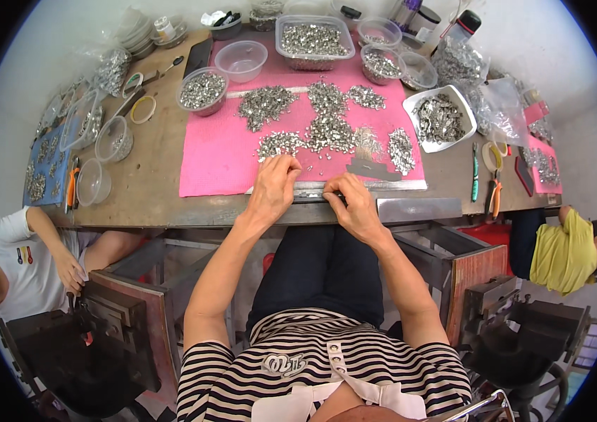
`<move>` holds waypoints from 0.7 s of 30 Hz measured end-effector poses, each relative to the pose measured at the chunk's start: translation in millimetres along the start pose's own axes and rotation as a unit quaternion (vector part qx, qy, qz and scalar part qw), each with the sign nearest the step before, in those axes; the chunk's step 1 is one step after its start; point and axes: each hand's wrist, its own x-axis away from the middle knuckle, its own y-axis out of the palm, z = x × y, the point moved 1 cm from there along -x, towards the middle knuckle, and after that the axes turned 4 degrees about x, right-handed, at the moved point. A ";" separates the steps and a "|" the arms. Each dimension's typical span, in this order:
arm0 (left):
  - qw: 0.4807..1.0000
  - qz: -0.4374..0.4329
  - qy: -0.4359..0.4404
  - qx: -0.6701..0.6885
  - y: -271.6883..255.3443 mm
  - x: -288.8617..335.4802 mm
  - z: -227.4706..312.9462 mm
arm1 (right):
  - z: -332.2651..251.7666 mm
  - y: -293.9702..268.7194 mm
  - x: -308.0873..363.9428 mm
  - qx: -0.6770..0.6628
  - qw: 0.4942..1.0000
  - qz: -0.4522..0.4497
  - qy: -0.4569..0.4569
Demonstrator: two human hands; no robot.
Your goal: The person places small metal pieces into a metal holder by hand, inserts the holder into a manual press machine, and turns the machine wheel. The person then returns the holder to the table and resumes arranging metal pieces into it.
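My left hand point(272, 184) is at the near edge of a pile of small shiny metal pieces point(281, 144) on the pink mat point(210, 165). Its fingers are bent together in a pinch; what they hold, if anything, is hidden. Lower and to the right, my right hand point(355, 207) rests on a narrow metal bar point(305, 193) along the table's front edge. Thumb and fingers there are closed, and whatever is between them is too small to name. Beyond the right hand lie a flat grey plate point(374, 169) and thin silvery pieces point(367, 144).
A clear tub of metal pieces point(312, 40) stands at the back, a white dish of them point(441, 118) at right. Orange-handled pliers point(495, 197) and a steel strip point(418, 209) lie near the front edge. People sit at left point(24, 260) and far right point(566, 250).
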 end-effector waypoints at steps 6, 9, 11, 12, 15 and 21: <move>0.989 0.026 -0.080 0.119 5.3 23.4 22.7 | -4.7 3.0 0.5 0.065 0.997 0.021 -0.038; 0.991 0.023 -0.053 0.120 11.7 26.9 27.6 | -5.6 2.2 1.1 0.109 0.991 0.028 -0.074; 0.993 0.020 -0.034 0.109 12.5 28.5 26.8 | -2.5 -4.6 -1.1 0.078 0.994 0.010 -0.076; 0.995 0.012 -0.023 0.094 13.0 29.3 25.8 | -0.7 -7.8 -3.8 0.048 0.996 -0.008 -0.077; 0.997 0.004 -0.006 0.074 16.7 30.1 26.4 | 7.8 -13.3 -16.4 0.049 0.998 -0.034 0.016; 0.998 0.008 0.017 0.054 24.5 30.7 26.1 | 26.8 2.2 -39.4 0.118 0.991 -0.049 -0.030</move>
